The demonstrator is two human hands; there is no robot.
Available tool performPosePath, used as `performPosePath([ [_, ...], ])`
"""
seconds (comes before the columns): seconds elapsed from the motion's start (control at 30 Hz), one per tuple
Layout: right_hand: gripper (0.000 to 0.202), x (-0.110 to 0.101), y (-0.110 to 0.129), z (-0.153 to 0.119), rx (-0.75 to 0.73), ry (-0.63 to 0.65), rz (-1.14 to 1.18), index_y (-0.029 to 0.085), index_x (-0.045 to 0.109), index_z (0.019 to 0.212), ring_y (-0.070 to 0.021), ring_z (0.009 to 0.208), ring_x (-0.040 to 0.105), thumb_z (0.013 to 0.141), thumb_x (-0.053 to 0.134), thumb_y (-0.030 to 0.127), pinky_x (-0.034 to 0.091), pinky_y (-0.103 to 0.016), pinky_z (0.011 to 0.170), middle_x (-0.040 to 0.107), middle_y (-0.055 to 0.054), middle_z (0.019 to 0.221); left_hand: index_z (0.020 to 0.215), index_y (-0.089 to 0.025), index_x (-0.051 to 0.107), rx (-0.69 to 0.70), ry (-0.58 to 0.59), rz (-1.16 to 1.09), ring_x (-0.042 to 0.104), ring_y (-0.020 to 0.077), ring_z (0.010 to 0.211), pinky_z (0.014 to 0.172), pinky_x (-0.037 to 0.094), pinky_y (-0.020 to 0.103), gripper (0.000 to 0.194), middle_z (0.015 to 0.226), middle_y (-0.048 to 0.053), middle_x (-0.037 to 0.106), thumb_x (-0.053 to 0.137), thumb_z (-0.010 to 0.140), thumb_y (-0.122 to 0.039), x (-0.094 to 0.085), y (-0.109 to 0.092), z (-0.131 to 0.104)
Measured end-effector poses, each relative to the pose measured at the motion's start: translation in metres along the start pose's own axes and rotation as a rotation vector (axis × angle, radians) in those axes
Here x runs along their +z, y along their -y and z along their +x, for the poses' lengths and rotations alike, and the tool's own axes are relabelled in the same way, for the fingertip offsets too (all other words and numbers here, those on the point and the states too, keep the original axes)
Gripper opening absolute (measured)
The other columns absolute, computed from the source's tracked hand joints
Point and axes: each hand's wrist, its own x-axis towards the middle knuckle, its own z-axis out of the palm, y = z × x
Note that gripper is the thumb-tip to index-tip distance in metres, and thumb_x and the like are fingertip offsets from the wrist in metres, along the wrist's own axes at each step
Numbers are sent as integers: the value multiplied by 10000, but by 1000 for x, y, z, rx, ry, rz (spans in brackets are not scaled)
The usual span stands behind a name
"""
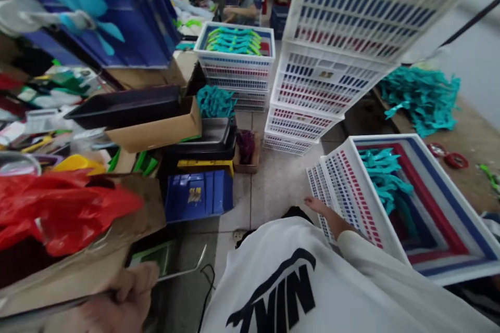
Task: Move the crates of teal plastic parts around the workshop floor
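Note:
At the lower left, my left hand (pixel 125 294) is closed around a metal hook (pixel 183 271); its bent end sticks out to the right, above the floor. A brown cardboard box (pixel 142 203) lies close to that hand. My right hand (pixel 315 204) hangs in front of my body with its fingers loosely extended and nothing visible in them. It is beside the slatted wall of a white crate stack (pixel 344 192); I cannot tell whether it touches. Inside the top crate lie several teal plastic pieces (pixel 385 177).
A tall stack of white crates (pixel 312 78) stands ahead on the right. Further back is a shorter stack (pixel 234 70) with teal and green pieces. A blue bin (pixel 199 195) and a small box (pixel 247 153) border the floor. A person (pixel 240 2) sits at the back.

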Motion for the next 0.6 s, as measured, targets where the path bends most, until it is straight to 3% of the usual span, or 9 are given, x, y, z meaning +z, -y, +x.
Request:
performPosePath([
  [0.1, 252, -32, -48, 0, 20, -65, 36, 155, 881, 1048, -386, 1345, 770, 895, 683, 181, 546, -498, 1264, 835, -218, 1294, 517, -165, 215, 28, 89, -58, 226, 132, 397, 437, 206, 318, 964, 458, 6, 141, 822, 612, -907, 72, 10, 3],
  [0.17, 230, -53, -66, 9, -11, -86, 92, 195, 876, 1018, -381, 1328, 778, 885, 694, 240, 554, -512, 1259, 847, -187, 1270, 510, -165, 236, 58, 206, -57, 237, 115, 406, 441, 227, 298, 916, 466, -2, 163, 833, 695, -834, 137, 17, 2],
  [0.23, 250, -78, -67, 20, -89, -88, 182, 222, 871, 1032, -377, 1320, 779, 903, 710, 364, 558, -529, 1257, 853, -161, 1263, 505, -168, 248, 121, 335, 16, 255, 101, 430, 459, 239, 273, 931, 477, -5, 194, 766, 786, -889, 211, 25, -3],
  [0.33, 557, -126, -40, 16, -301, -96, 431, 205, 850, 1156, -400, 1344, 754, 913, 723, 691, 531, -592, 1270, 828, -189, 1335, 532, -194, 270, 171, 508, 186, 266, 90, 478, 502, 227, 257, 953, 505, -9, 248, 576, 869, -1032, 329, 42, -24],
  [0.43, 920, -184, 4, -26, -678, -58, 794, 235, 737, 1468, -376, 1457, 679, 883, 702, 944, 509, -597, 1265, 744, -186, 1521, 579, -226, 289, 161, 681, 340, 276, 100, 529, 540, 235, 265, 952, 547, -13, 280, 399, 849, -1132, 434, 66, -57],
  [0.53, 1071, -236, 42, -80, -1029, -31, 1132, 309, 606, 1621, -339, 1469, 653, 825, 745, 1013, 528, -545, 1225, 703, -145, 1557, 648, -224, 423, 191, 879, 486, 346, 128, 569, 576, 263, 279, 965, 578, 0, 372, 282, 843, -1158, 514, 90, -91],
  [0.6, 837, -261, 54, -106, -1013, -74, 1340, 333, 650, 1487, -278, 1243, 733, 884, 823, 888, 592, -489, 1105, 773, -89, 1312, 787, -195, 585, 235, 1051, 543, 449, 161, 614, 611, 318, 293, 952, 645, 34, 518, 247, 946, -1071, 554, 104, -109],
])
